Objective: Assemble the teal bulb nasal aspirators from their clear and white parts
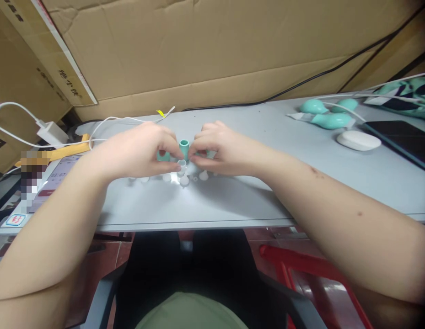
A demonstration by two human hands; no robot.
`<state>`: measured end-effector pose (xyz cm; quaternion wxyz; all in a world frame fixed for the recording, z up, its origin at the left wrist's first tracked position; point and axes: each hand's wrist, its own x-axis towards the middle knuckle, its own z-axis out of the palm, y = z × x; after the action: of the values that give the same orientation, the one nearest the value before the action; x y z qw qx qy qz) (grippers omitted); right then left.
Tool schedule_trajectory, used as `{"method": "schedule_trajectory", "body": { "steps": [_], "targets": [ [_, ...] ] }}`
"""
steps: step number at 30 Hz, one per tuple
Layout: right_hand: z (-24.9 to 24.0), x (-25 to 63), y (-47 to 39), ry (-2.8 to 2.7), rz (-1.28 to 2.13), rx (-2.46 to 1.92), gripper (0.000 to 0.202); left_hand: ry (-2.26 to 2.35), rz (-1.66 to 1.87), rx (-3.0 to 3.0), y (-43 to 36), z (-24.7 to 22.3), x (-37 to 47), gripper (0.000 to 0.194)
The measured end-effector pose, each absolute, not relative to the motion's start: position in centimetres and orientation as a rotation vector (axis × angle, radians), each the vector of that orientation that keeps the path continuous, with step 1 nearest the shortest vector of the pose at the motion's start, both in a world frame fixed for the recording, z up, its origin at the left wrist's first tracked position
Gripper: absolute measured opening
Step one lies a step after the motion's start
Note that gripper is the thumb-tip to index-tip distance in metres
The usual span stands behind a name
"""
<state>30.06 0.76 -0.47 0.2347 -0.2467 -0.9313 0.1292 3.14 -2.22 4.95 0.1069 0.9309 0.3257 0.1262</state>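
At a flat gray table (pixel 205 209), a left hand (pixel 143 148), fingertips slightly parted, and a right hand (pixel 223 148), fingertips nearly closed, flank an upright, open-mouthed teal cylinder (pixel 184 147), any hold unclear; by the left thumb, a translucent white cup (pixel 181 165) and loose white discs (pixel 184 181) suggest work unfinished.

1 head view, near desk (pixel 212 208), facing forward and down.

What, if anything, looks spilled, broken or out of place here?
Nothing looks clearly spilled or broken. Slightly untidy, perhaps: several small white pieces lie scattered loosely on the gray table, in front of the upright green tube.
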Motion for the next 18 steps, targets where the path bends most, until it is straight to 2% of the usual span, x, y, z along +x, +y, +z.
{"method": "schedule_trajectory", "body": {
  "steps": [4,18],
  "targets": [
    [-0.2,30.5,0.5,-2.553,0.395,-0.577,0.017,1.027,0.274,2.744,-3.1,5.5,2.4,0.006],
    [0.1,30.4,0.2,-2.525,0.231,-0.410,0.023,0.970,0.219,2.887,-3.4,2.7,1.1,0.024]
  ]
}}
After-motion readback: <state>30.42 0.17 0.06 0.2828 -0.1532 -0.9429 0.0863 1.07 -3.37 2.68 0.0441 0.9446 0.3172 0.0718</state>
